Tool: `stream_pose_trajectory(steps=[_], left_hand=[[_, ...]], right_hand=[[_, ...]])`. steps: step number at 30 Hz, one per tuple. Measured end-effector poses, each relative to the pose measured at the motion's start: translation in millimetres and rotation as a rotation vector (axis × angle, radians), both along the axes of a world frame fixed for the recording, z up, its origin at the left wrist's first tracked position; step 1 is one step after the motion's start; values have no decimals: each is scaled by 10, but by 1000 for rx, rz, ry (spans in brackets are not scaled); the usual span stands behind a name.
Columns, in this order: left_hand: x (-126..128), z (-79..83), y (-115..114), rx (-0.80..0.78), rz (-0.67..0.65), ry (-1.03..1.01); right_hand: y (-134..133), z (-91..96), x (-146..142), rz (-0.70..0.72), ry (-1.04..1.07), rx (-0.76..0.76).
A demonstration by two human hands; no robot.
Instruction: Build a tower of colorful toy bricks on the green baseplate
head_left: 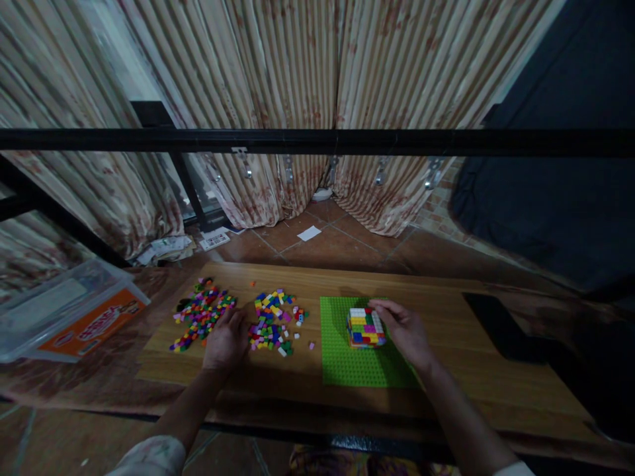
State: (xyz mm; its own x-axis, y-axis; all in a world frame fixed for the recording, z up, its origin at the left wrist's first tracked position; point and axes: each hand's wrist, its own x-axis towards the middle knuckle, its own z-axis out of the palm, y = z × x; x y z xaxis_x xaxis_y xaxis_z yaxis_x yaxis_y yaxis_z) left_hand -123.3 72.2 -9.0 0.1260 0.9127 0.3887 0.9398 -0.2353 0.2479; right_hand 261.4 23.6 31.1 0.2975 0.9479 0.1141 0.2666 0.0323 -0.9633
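The fingers of the right hand are brought nearly together at the far right corner of a block of coloured bricks; whether a loose brick is pinched between them cannot be told. The left hand is lowered, its fingers curled, between a wide brick pile and a smaller brick cluster; anything gripped there is hidden. The block is set on a green studded baseplate, which is laid on the wooden tabletop.

For work at that corner, studs are probably best lined up before any pressure is applied, and the push is best made straight down, with the opposite walls supported so that the layers are not sprung apart. Bricks are likely found sooner by the left hand if the cluster is kept spread in one layer.

To the left, a clear plastic box is fitted with an orange label; pale lettering is printed on it, too blurred to be read. Beyond the table, a square code-like pattern is shown on a sheet on the floor, below striped curtains.
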Motion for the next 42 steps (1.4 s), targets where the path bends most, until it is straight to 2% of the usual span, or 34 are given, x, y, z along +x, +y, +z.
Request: stream_pose_trajectory(steps=[6,8,10,12,15,19,23,32,37,42], left_hand=[[14,-4,-8,-29,11,-24],[24,2,-13,-40,9,-40],[30,6,-17,-43,3,-56],[31,6,-20,-44,0,-66],[31,6,-24,-51,0,-75],[43,17,-33,-70,-1,-82],[54,17,-37,-75,13,-70],[46,-12,-34,-82,7,-71],[53,-23,-36,-84,19,-72],[54,-33,-35,-92,13,-81]], right_hand=[[-252,313,-203,-233,40,172],[-365,394,-358,-221,6,177],[-473,417,-546,-113,-60,170],[-561,374,-745,35,-152,162],[-644,201,-1009,213,-282,116],[-663,-89,-1202,269,-372,71],[-573,-226,-1240,266,-406,85],[-118,-174,-1292,218,-532,68],[110,-225,-1362,212,-659,114],[226,-290,-1416,209,-785,109]])
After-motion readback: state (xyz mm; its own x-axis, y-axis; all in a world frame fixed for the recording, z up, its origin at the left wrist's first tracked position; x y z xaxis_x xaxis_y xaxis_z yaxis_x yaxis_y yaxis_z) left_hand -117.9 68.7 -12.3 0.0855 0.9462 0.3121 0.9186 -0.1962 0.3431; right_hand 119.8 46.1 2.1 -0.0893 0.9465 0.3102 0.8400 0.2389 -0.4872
